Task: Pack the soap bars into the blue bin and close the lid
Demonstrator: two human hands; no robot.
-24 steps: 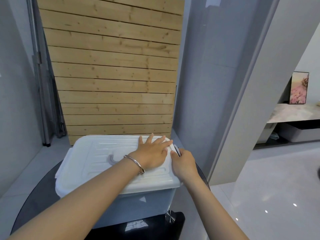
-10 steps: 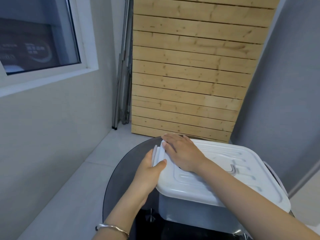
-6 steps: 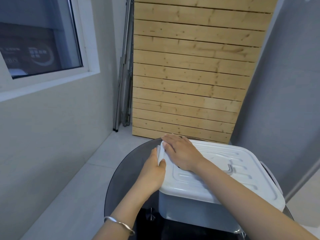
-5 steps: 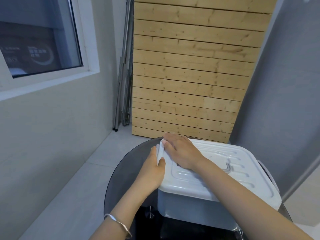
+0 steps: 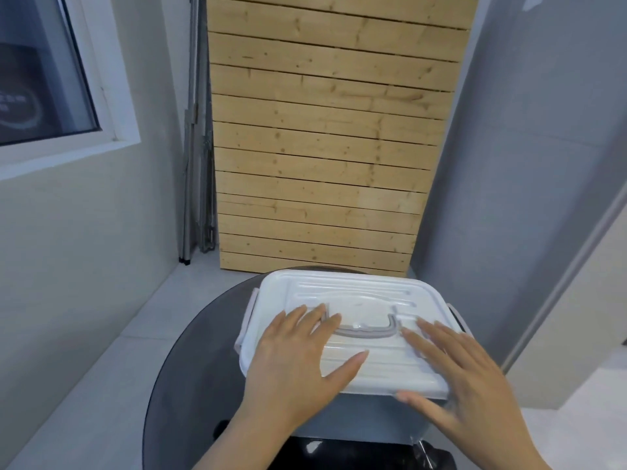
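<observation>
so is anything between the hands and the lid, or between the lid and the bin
Nothing visible. The left hand and right hand lie open and flat on the white lid, either side of its grey handle. The lid sits on the blue bin with no visible gap or object at the near rim.

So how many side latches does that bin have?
2 show: one latch on the lid's left edge, one latch on its right. Others may be hidden.
</observation>
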